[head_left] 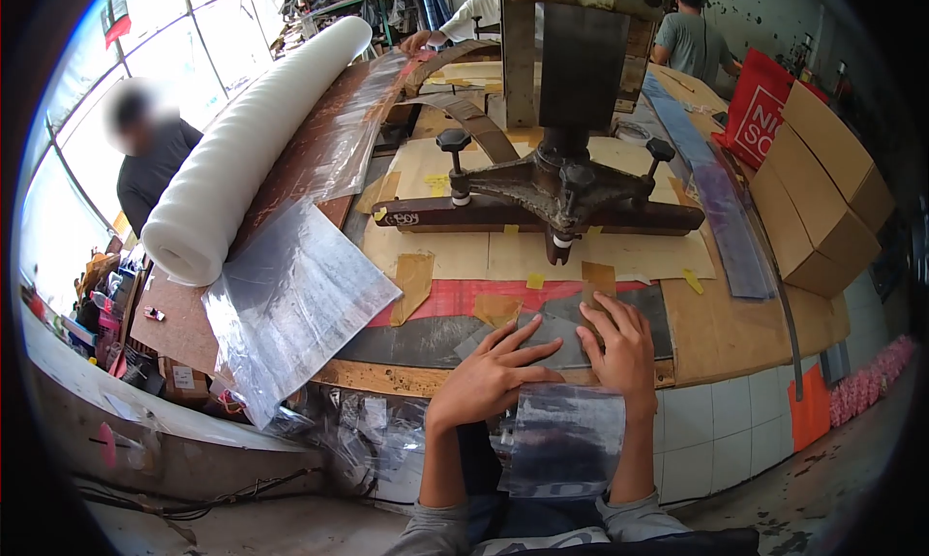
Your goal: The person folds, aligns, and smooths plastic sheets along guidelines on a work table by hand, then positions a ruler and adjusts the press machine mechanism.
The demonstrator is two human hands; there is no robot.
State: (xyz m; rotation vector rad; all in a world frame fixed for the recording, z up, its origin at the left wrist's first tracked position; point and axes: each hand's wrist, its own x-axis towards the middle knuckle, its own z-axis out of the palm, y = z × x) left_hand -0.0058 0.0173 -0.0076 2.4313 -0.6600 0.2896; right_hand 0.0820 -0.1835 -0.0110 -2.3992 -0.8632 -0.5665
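Observation:
My left hand [498, 367] lies with its fingers spread on a clear plastic sheet [556, 335] over the dark mat at the table's front edge. Beside it on the right, my right hand [614, 343] rests with fingers apart, its fingertips near a piece of brown tape [598, 275]. Another clear plastic piece [569, 440] hangs below my hands, between my forearms. Beyond my hands stands a press with a long dark metal bar [542, 217] across a pale board [464, 256]. A red strip [445, 300] runs between the board and the dark mat [416, 341].
A white foam roll [256, 150] and a large clear sheet [295, 290] lie on the left. Cardboard boxes [823, 193] and a red bag [760, 106] stand at right. One person [155, 159] is at left, another [689, 38] at back right; a third person's hand [418, 41] reaches in behind.

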